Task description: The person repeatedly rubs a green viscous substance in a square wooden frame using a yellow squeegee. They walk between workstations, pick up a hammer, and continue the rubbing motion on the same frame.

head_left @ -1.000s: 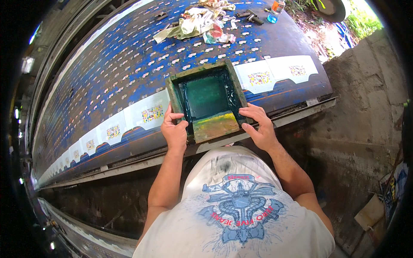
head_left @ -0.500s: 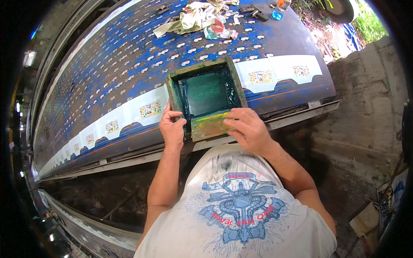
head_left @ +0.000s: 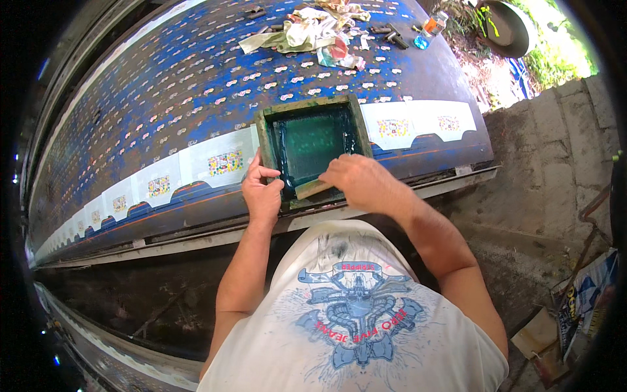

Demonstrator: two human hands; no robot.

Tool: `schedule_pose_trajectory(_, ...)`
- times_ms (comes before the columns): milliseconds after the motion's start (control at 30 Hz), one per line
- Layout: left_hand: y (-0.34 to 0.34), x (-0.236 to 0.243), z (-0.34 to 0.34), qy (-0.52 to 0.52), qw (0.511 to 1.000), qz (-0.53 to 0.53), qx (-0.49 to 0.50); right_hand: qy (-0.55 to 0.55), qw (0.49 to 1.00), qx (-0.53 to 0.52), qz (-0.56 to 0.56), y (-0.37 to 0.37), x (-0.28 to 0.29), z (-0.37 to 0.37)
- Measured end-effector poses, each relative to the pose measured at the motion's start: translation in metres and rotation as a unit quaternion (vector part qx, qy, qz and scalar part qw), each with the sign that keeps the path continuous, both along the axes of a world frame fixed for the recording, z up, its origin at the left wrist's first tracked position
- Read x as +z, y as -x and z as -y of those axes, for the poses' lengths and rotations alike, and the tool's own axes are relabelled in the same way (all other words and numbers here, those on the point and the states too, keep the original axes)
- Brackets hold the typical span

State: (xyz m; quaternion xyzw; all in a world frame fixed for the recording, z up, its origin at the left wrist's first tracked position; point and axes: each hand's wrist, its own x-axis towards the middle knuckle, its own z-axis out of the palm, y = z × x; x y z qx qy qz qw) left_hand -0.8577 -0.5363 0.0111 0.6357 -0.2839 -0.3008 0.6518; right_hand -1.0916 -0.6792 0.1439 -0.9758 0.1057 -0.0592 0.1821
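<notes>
A wooden screen-printing frame (head_left: 264,136) with dark green mesh (head_left: 313,145) lies at the near edge of a long blue-stained table, over the row of white pieces. My left hand (head_left: 263,195) grips the frame's near left side, thumb at its inner edge. Inside the frame, at the near end of the mesh, a wooden squeegee (head_left: 312,189) stands tilted. My right hand (head_left: 359,181) is closed round its right part, palm down, hiding much of it. Dark ink lines the inner walls.
White pieces with colourful prints (head_left: 227,151) run along the table's near edge, both sides of the frame. Crumpled rags (head_left: 313,29), dark metal parts (head_left: 393,36) and a clear bottle (head_left: 434,26) lie farther back. A metal rail (head_left: 444,181) borders the table; a round pan (head_left: 509,29) is beyond.
My right hand has closed on the squeegee and shifted left, tilting it up from its flatter position at the frame's near end. My left hand still holds the frame.
</notes>
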Motion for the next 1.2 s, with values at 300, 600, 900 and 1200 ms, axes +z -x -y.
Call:
schedule_pose_trajectory(300,0.004,0.006,0.003,-0.022,0.999,-0.028,0.000,-0.041,0.994,-0.070,-0.074,-0.069,0.001,0.096)
schedule_pose_trajectory(600,0.003,0.004,0.001,-0.036,0.998,0.057,-0.006,0.001,0.995,-0.100,-0.030,-0.073,-0.013,0.087)
schedule_pose_trajectory(900,0.005,0.011,0.001,-0.037,0.996,0.083,-0.001,0.010,0.996,-0.082,-0.018,-0.033,-0.006,0.002)
schedule_pose_trajectory(1200,0.002,0.011,0.001,-0.056,0.994,0.098,-0.003,-0.021,0.996,-0.084,-0.017,0.003,-0.005,-0.048)
